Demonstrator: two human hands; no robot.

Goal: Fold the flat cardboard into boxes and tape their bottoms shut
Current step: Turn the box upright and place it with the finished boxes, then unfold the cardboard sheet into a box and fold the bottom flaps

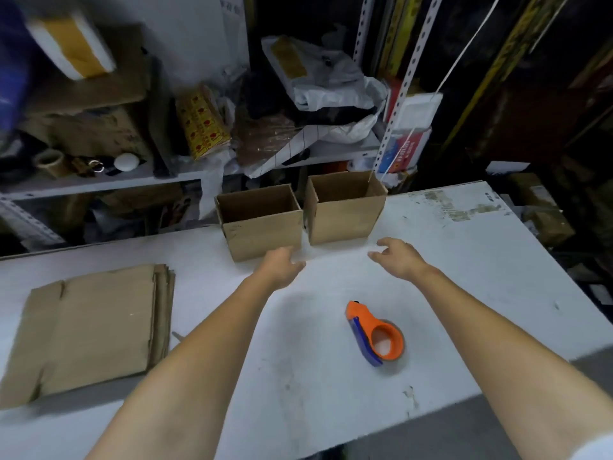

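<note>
Left hand [282,262]: reached forward, fingers loose and empty, at the left box [262,220].
Right hand [396,255]: outstretched, fingers slack, holding nothing, over the tabletop [464,260].

A white, scuffed bench [298,376] is shown. At 12 o'clock two open-topped cardboard boxes are stood upright, the left box [265,237] just beside the right box [345,220]. A stack of flat cardboard [93,327] is laid at 9 o'clock. An orange tape dispenser [376,333] is laid at 4 o'clock. Patches of brownish residue [457,207] are seen at 2 o'clock.
</note>
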